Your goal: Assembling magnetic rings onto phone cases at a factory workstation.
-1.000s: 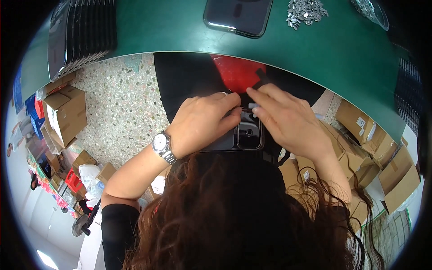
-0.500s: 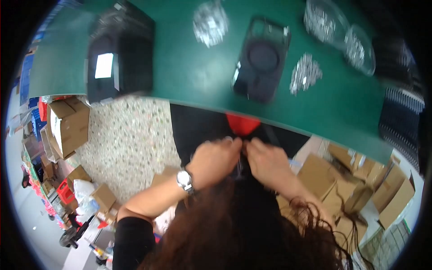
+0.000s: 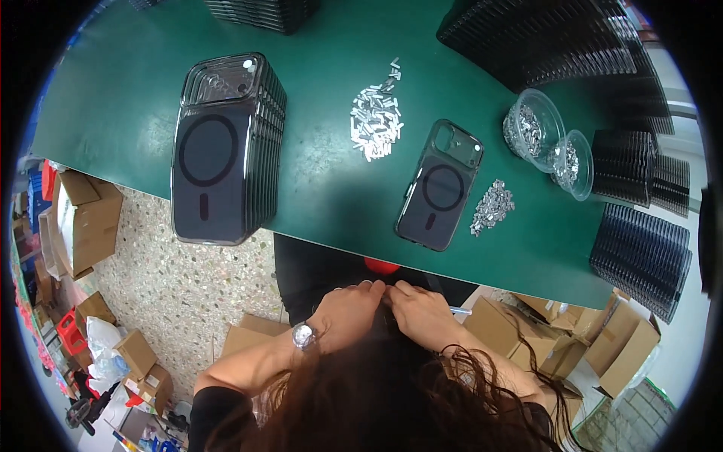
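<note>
My left hand (image 3: 350,309), with a watch (image 3: 303,335) on its wrist, and my right hand (image 3: 422,310) meet over my lap, just off the table's front edge. The fingers of both are curled in and their tips come together. Whatever lies between them is hidden. Beyond them on the green table (image 3: 324,188) lies a phone case (image 3: 443,188) with a dark, see-through back and a ring mark. Small grey metal pieces (image 3: 493,207) form a heap to its right. A heap of small silvery-white pieces (image 3: 374,124) is farther back on its left.
A tall stack of similar phone cases (image 3: 208,151) stands at the table's left front. Two clear plastic cups (image 3: 561,128) with small metal pieces sit at the right. More stacked cases (image 3: 640,260) line the right side. Cardboard boxes (image 3: 497,328) are on the floor on both sides.
My view has shifted, so the table and its things appear lower in the picture and sharper. Both hands stay together in front of the table edge.
</note>
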### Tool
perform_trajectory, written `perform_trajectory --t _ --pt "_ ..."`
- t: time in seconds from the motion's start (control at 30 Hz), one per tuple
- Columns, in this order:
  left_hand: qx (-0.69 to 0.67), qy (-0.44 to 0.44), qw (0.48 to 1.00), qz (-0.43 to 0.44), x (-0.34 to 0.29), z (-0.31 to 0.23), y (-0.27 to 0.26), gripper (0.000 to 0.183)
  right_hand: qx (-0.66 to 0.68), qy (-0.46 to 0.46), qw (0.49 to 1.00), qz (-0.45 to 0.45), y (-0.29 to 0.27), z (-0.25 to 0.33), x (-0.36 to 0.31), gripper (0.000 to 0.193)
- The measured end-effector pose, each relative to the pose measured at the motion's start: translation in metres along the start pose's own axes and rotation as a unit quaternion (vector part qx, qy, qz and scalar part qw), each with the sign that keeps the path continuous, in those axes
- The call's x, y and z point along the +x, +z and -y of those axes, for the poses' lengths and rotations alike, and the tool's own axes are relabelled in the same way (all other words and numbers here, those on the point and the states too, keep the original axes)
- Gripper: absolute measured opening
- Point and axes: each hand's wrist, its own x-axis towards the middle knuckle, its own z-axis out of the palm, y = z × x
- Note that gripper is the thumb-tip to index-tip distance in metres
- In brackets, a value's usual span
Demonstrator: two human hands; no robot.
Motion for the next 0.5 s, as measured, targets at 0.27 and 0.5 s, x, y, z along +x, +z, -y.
perform_trajectory --t 0.27,0.5 --pt "-0.132 0.028 0.99 -0.032 0.008 0.005 -0.02 0.013 0.059 -0.094 0.978 -0.175 -0.115 0.042 0.001 0.029" --pt "-0.175 0.026 0.981 -0.083 0.0 0.008 -0.006 0.012 -0.006 -0.072 0.942 -0.329 -0.166 0.035 0.111 0.015"
